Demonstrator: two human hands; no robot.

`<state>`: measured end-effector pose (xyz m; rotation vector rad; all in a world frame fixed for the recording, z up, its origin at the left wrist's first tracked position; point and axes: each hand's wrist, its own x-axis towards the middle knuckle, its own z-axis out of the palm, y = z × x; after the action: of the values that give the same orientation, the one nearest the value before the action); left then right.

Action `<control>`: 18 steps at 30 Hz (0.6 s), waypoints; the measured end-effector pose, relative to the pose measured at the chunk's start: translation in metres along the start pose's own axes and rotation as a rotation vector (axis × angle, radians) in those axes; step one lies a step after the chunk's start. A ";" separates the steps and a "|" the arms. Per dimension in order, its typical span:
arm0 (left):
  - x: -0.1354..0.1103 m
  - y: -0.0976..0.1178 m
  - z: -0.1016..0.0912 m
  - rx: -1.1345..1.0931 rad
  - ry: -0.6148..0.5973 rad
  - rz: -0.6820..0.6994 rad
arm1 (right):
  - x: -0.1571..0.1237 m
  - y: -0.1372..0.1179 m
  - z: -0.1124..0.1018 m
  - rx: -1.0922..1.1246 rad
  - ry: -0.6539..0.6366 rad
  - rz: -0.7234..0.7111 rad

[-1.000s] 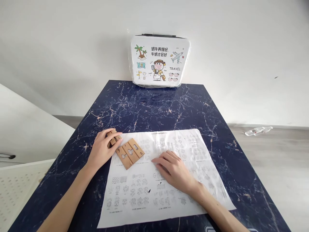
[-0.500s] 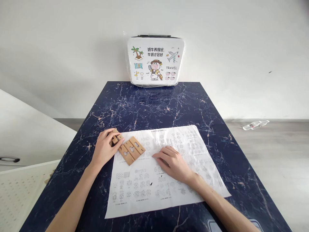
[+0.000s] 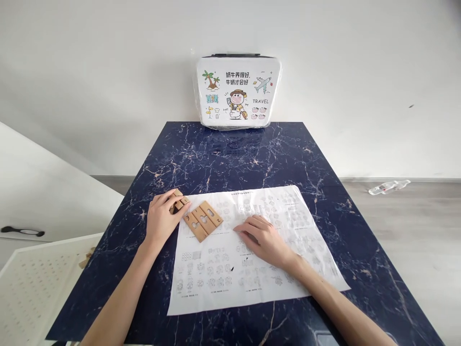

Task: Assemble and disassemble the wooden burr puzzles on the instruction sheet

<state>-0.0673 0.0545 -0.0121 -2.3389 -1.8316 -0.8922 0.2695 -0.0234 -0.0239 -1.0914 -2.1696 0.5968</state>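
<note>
My left hand is closed at the upper left corner of a printed sheet, its thumb and fingers around wooden puzzle pieces that they partly cover. Touching its thumb side, a row of flat wooden puzzle pieces lies slanted on the paper; they have cut-out slots and hand-marked numbers. My right hand rests palm down on the printed sheet, fingers loosely bent and the thumb a little apart, with nothing visible in it. The sheet carries rows of small faint diagrams.
Under everything is a dark blue marbled table. A white cartoon-printed case in clear plastic stands at its far edge against the wall. To the left sits a white perforated basket; a clear plastic item lies on the floor at right.
The whole view has shifted slightly, so things appear further right. My left hand still grips the pieces, which have turned a little in its fingers. The right hand stays resting on the sheet.
</note>
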 end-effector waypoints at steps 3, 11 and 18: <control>0.000 0.001 -0.002 0.018 -0.010 0.005 | 0.000 -0.001 0.000 0.006 -0.003 0.000; -0.002 0.011 -0.003 0.103 -0.030 -0.032 | 0.000 0.002 0.000 0.021 0.001 0.003; -0.004 0.009 -0.002 0.167 -0.005 -0.068 | 0.000 0.000 -0.002 0.044 0.001 0.006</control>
<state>-0.0607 0.0476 -0.0091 -2.1941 -1.9171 -0.7093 0.2706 -0.0233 -0.0224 -1.0748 -2.1429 0.6439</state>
